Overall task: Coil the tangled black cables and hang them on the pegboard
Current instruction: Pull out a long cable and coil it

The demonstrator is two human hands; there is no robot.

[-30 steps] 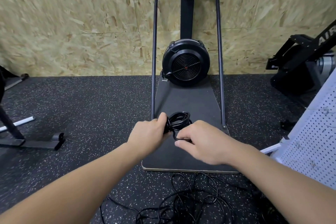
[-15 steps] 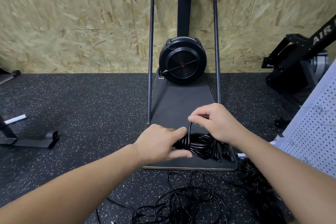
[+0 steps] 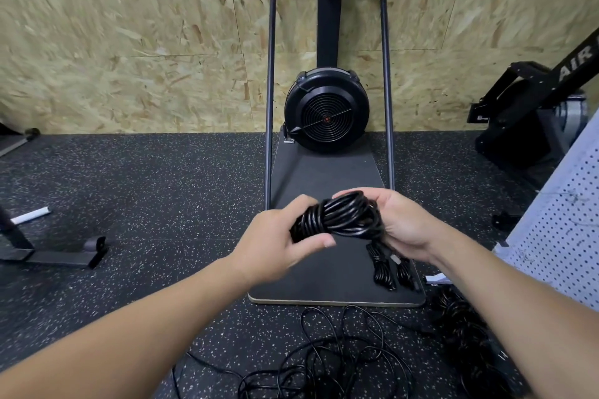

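Sprawling nearest the camera, below the grip, a tangle of loose black cables (image 3: 324, 363) lies on the speckled floor (image 3: 146, 204). Above it, both hands hold one coiled cable bundle (image 3: 338, 215) in the air: the left hand (image 3: 275, 246) wraps its fingers and thumb round the bundle's left end, the right hand (image 3: 398, 223) cups the right end with fingers curled over the top (a tail with plugs hangs beneath that hand). Under the grip lies a dark platform (image 3: 324, 178). Right of the grip leans a white pegboard (image 3: 564, 230). Beyond, a black fan machine (image 3: 326, 110) stands against the chipboard wall (image 3: 129, 42).
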